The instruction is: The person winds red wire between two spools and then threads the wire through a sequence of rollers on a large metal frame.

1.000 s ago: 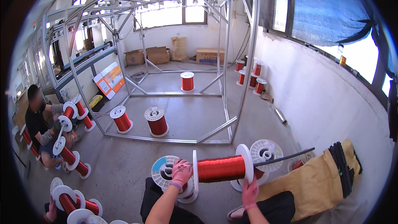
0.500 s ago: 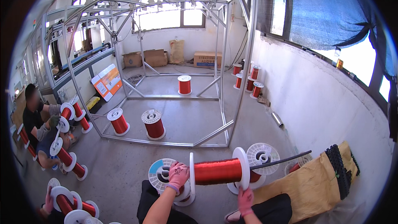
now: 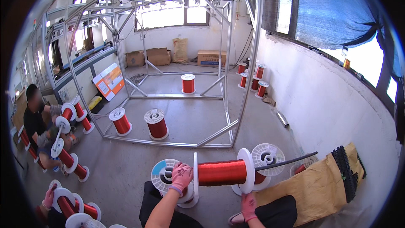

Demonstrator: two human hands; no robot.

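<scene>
Spool [image 3: 221,173]: one, level; rod [image 3: 291,160]: one; left hand [image 3: 182,175] curled at one flange [image 3: 195,164], right hand [image 3: 249,205] under other; grips unclear.

Lying sideways between left hand [image 3: 182,176] and right hand [image 3: 249,205]: glossy red-wound spool [image 3: 221,173], white flanges [image 3: 249,169] both ends; dark rod [image 3: 291,160] jutting from right end, beyond right hand.
</scene>
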